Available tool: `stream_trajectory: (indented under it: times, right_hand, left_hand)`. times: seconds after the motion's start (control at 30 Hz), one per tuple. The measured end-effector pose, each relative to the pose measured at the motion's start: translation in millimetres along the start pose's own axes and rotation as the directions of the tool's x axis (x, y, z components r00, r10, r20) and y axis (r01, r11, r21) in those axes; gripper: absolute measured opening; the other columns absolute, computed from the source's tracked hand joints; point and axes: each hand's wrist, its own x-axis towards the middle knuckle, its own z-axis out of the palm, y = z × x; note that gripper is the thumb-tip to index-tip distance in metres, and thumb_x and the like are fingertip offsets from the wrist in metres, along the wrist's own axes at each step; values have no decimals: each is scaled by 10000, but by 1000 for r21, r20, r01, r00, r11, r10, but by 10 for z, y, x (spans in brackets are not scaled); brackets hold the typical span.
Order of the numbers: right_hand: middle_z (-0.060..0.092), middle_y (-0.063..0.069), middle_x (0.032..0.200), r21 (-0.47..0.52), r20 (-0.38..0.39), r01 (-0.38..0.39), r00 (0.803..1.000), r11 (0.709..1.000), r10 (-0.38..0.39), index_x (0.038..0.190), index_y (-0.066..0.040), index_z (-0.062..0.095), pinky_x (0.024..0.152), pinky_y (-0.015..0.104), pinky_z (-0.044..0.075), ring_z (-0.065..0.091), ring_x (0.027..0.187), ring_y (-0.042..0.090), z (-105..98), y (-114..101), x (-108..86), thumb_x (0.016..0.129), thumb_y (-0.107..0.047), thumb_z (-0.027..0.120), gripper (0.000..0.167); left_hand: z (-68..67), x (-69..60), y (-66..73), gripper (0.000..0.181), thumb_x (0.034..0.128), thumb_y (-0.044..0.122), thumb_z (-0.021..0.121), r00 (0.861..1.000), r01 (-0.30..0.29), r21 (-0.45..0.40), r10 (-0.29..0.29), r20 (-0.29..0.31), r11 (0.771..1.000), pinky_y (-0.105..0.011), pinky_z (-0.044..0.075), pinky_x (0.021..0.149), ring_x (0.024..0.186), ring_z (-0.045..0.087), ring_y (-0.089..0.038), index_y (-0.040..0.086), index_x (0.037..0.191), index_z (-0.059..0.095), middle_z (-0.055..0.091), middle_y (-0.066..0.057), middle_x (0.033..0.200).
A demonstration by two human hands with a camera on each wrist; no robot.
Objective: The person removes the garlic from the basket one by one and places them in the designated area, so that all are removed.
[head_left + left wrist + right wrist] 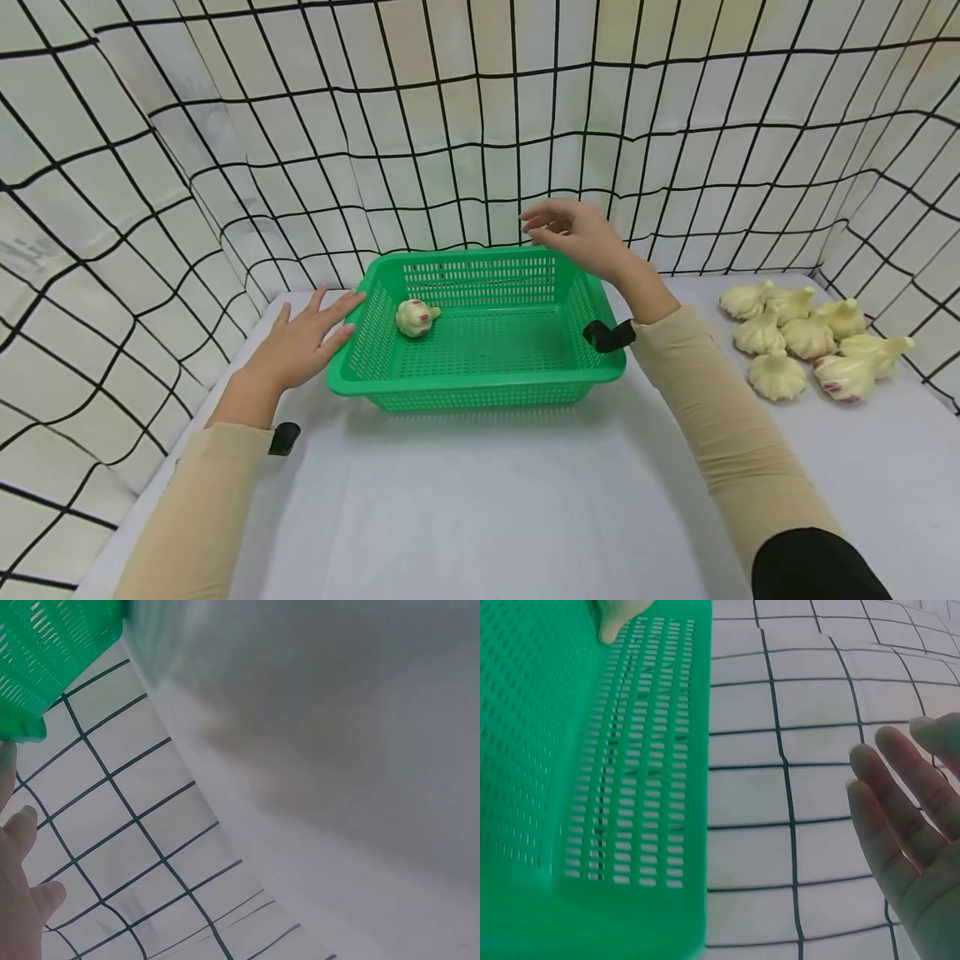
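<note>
A green plastic basket (480,388) with slotted walls stands on the white table. One garlic bulb (417,318) lies inside it, near the left end; part of that bulb also shows at the top of the right wrist view. My left hand (303,337) touches the basket's left rim with its fingers spread. Above the basket's back right corner, my right hand (573,236) hangs in the air with loosely bent fingers and nothing in them. The right wrist view shows the same right hand (915,825) with its palm bare, apart from the basket wall.
Several garlic bulbs (810,333) lie in a pile at the right of the table (480,500). Black netting (525,142) over white sheets rises behind the basket and along both sides.
</note>
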Motion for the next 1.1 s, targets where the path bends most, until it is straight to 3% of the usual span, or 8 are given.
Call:
stream_trajectory:
  times: [0.17, 0.47, 0.83, 1.1]
  right_hand:
    - [695, 159, 1229, -31, 35, 15, 999, 999, -14, 1303, -27, 661, 947, 425, 540, 674, 1095, 312, 235, -53, 149, 1034, -100, 607, 283]
    - [697, 102, 1219, -160, 199, 19, 980, 987, 13, 1312, -73, 661, 921, 390, 530, 664, 1079, 248, 651, -85, 383, 1046, -101, 596, 275]
    - [692, 112, 1225, -192, 298, 22, 954, 981, 37, 1314, -54, 658, 977, 321, 518, 651, 1164, 292, 967, -115, 511, 1038, -76, 598, 283]
    - [664, 130, 1293, -215, 370, 31, 928, 976, 52, 1302, -61, 666, 1006, 299, 491, 627, 1189, 254, 1162, -109, 600, 1045, -60, 582, 271]
  left_hand:
    - [12, -3, -16, 630, 1107, 501, 323, 1000, -3, 2, 3, -3, 1000, -705, -70, 1166, 1550, 33, -435, 195, 1650, 237, 246, -135, 1674]
    - [34, 15, -42, 629, 1108, 506, 314, 1000, -2, 3, 2, -8, 1000, -710, -74, 1162, 1549, 42, -435, 199, 1651, 235, 245, -133, 1674]
    - [13, 11, 9, 630, 1105, 506, 327, 1000, -8, -9, 8, -8, 1000, -701, -63, 1171, 1553, 29, -423, 202, 1650, 241, 248, -125, 1674]
    - [8, -1, 6, 630, 1107, 501, 329, 1000, 1, -9, -1, -3, 1000, -702, -70, 1169, 1556, 22, -410, 200, 1652, 233, 248, -139, 1674]
